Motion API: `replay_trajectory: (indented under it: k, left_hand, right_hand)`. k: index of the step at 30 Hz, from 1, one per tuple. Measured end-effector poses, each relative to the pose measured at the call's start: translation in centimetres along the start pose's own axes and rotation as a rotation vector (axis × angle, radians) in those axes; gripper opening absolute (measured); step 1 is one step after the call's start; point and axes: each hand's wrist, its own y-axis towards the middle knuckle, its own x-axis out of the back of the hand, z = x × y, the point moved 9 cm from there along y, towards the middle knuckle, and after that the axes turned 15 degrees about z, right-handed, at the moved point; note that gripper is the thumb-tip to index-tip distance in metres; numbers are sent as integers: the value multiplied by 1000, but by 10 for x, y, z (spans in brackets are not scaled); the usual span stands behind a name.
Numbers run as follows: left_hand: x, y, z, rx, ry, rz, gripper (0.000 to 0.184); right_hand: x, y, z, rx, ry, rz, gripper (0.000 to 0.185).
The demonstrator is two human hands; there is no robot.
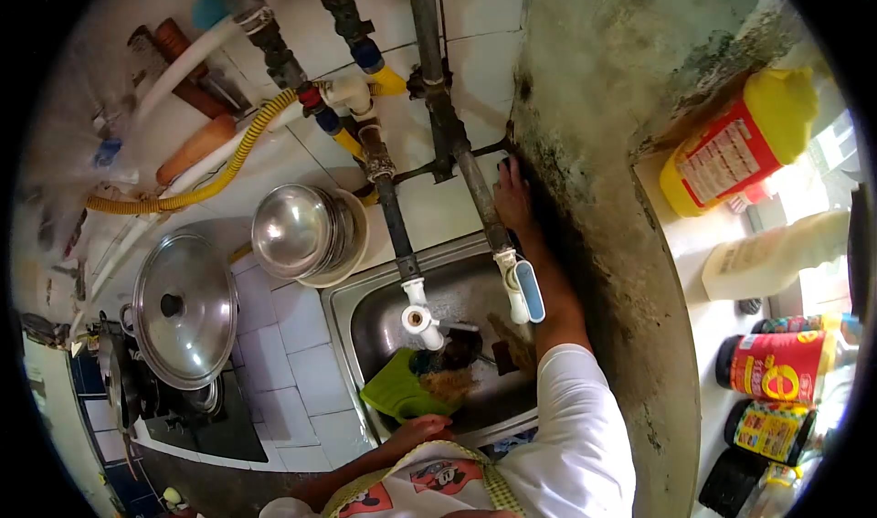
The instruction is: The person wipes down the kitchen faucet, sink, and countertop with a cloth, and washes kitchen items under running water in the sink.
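Observation:
My right hand [513, 194] reaches past the sink into the back corner, between a vertical pipe and the stained wall. Its fingers stretch out on the white tiled ledge, and a small dark spot shows at the fingertips; I cannot tell what it is. My left hand [425, 432] lies at the front rim of the steel sink [340, 335], fingers extended, right beside a green plastic basin [397, 390]. Tilted in the sink, the basin has brownish and dark scrubbing material [448, 383] by it. A white tap [422, 324] and a white-and-blue tap fitting [525, 291] hang over the sink.
Stacked metal bowls [292, 232] stand left of the sink. Further left, a large lidded pot [185, 310] sits by the stove [219, 427]. A yellow ribbed hose [239, 157] runs along the back wall. Bottles, including a yellow-and-red jug [726, 153], line the right-hand sill.

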Motion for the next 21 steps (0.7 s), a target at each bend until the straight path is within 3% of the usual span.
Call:
replay_trajectory:
  k: [2,4,5,6,7,8,9,10,11,12,15,17,19,21]
  left_hand:
    - [1,-5,-5,19,0,-47,41]
    - [-5,-5,-13,-22,2,-23,41]
    - [-3,-4,-6,-81,-100,3,41]
    - [-2,-5,-4,-81,-106,-12,41]
    - [-15,-13,-39,-385,276,70,40]
    - [-24,-18,-50,-530,486,131,40]
    - [-33,-25,-59,-692,677,170,40]
    - [-1,-8,-27,-451,264,50,39]
    - [6,1,-11,-319,69,15,39]
    - [13,8,6,-200,-139,-44,39]
    - [-1,-1,0,-71,-293,-74,38]
    - [-13,-6,-15,-44,-280,-150,39]
    - [-14,-4,-20,-41,-296,-155,38]
    - [-10,-9,-13,-47,-340,-202,37]
  right_hand:
    - [3,14,6,-49,96,77,43]
    - [-4,35,0,-92,20,-13,44]
    - [1,41,5,-259,64,238,66]
    - [-5,47,4,-252,77,244,66]
    - [-12,52,-1,-266,152,283,66]
    - [-14,58,-6,-279,219,312,66]
    - [-12,59,5,-188,96,259,61]
    - [-27,53,12,-142,227,368,57]
    - [-29,42,37,-96,353,473,53]
    - [-80,44,50,112,798,436,50]
    - [-141,13,79,378,1116,433,45]
    - [-112,8,64,302,972,439,47]
    - [-19,31,22,16,504,259,43]
    - [-8,48,-11,-85,122,-101,42]
